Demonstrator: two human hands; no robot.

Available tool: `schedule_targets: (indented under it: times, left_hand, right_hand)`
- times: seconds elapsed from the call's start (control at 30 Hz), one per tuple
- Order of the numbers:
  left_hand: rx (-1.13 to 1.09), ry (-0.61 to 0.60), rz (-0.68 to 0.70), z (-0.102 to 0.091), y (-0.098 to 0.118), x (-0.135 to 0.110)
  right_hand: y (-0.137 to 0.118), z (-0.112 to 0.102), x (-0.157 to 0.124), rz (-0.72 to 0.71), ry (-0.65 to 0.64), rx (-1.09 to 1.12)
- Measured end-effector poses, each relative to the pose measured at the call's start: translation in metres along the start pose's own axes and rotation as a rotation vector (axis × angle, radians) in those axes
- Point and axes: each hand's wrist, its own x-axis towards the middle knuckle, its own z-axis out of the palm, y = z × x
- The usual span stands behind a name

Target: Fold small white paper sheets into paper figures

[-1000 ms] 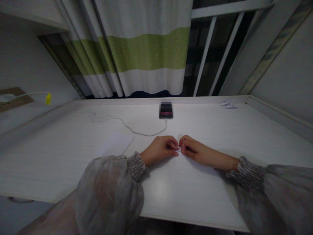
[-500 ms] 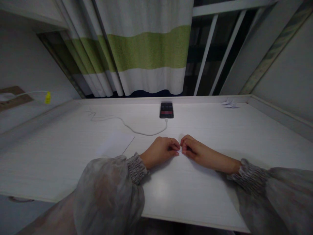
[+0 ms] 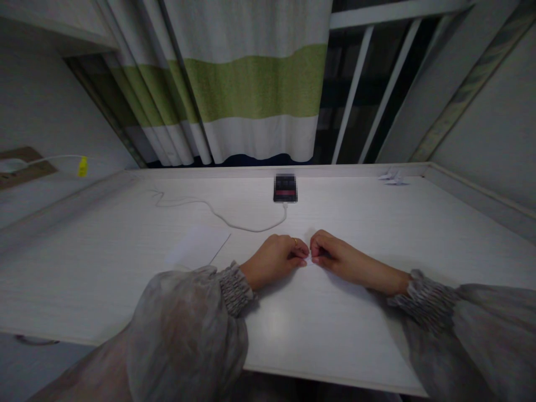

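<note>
Between my two hands, a small piece of white paper (image 3: 309, 261) shows just above the desk, mostly hidden by the fingers. My left hand (image 3: 277, 257), with a ring on one finger, pinches its left side between thumb and fingertips. On the other side my right hand (image 3: 341, 258) is closed, thumb against curled fingers, gripping the paper's right side. The fingertips of both hands nearly meet. How the paper is folded cannot be made out.
A white sheet of paper (image 3: 195, 245) lies left of my left forearm. Farther back, a phone (image 3: 285, 188) is plugged into a white cable (image 3: 234, 225) running left. Small folded paper shapes (image 3: 393, 177) sit at the back right of the white desk (image 3: 318, 340).
The fingers of my right hand have curled in slightly more around the paper. Both hands otherwise stay in almost the same place.
</note>
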Motion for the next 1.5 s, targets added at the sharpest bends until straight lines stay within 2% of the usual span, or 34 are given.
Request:
schedule_targets:
  times: [0.3, 0.43, 0.57, 0.83, 1.07, 1.23, 1.33, 1.43, 1.5]
  left_hand:
    - [0.525, -0.095, 0.427, -0.003, 0.003, -0.005]
    - [0.625, -0.120, 0.568, -0.003, 0.000, -0.006]
    - [0.664, -0.092, 0.630, -0.002, -0.001, -0.008]
    - [0.691, -0.069, 0.651, 0.003, 0.000, -0.011]
    - [0.595, -0.072, 0.596, 0.006, -0.003, -0.012]
    - [0.422, -0.034, 0.531, 0.003, -0.003, -0.009]
    - [0.363, -0.052, 0.500, 0.001, -0.001, -0.007]
    - [0.276, -0.067, 0.415, 0.001, -0.001, -0.004]
    - [0.135, -0.039, 0.282, 0.003, -0.004, -0.001]
  right_hand:
    - [-0.002, 0.003, 0.002, 0.065, 0.032, 0.019]
    - [0.000, 0.003, 0.003, 0.072, 0.056, 0.029]
    - [0.001, 0.003, 0.003, 0.064, 0.055, 0.068]
    - [0.006, 0.001, 0.003, 0.064, 0.015, 0.130]
    - [0.014, -0.010, -0.001, -0.031, -0.090, 0.275]
    - [0.005, -0.003, -0.001, 0.049, -0.011, 0.216]
    - [0.002, 0.002, 0.002, 0.079, 0.041, 0.178]
    - [0.001, 0.004, 0.006, 0.125, 0.039, 0.169]
    - [0.002, 0.004, 0.007, 0.157, 0.035, 0.167]
